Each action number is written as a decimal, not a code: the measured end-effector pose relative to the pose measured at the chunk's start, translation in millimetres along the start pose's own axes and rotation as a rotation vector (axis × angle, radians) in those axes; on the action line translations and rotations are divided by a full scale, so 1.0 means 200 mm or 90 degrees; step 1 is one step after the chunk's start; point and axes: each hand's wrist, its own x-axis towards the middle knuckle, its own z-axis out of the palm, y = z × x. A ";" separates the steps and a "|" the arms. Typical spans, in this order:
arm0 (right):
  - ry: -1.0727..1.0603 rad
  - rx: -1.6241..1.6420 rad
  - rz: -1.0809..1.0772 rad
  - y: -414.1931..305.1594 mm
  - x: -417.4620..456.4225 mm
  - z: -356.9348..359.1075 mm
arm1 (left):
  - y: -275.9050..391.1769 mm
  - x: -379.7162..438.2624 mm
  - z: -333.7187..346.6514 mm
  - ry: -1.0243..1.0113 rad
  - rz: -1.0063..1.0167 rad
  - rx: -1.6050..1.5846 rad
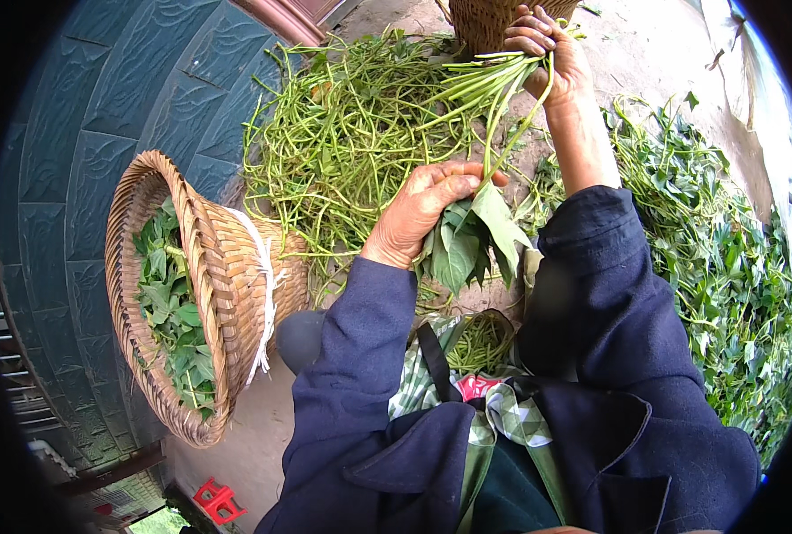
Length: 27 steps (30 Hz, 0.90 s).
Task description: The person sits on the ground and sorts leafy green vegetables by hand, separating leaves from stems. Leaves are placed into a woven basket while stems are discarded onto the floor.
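My left hand [429, 207] grips a bundle of broad green leaves [459, 250] near where they join their stalks. Up and to the right, my right hand [549, 57] is closed around a bunch of long green stems [496, 80]. Some of those stems run down from my right fist into the leaf bundle under my left fingers. Beneath and beyond both hands spreads a heap of stripped-looking green stems [356, 140]. In my lap, short green stem pieces [479, 344] lie in the fold of a green checked apron [412, 384].
On the left a woven basket [249, 260], tied with white cord [264, 300], holds loose leaves [172, 307]. Another woven basket [479, 27] stands at the top. Leafy vines [723, 294] cover the ground on the right. A blue tiled wall [115, 100] and a red stool [219, 500] are on the left.
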 end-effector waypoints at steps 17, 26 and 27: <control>0.058 -0.070 -0.036 0.03 -0.01 0.05 | -0.03 0.00 -0.02 0.126 -0.003 0.001; 0.053 -0.048 -0.038 0.01 -0.01 0.05 | -0.02 0.01 0.00 0.209 0.138 0.499; 0.055 -0.046 -0.038 0.01 -0.01 0.04 | -0.02 0.01 0.00 0.244 0.171 0.501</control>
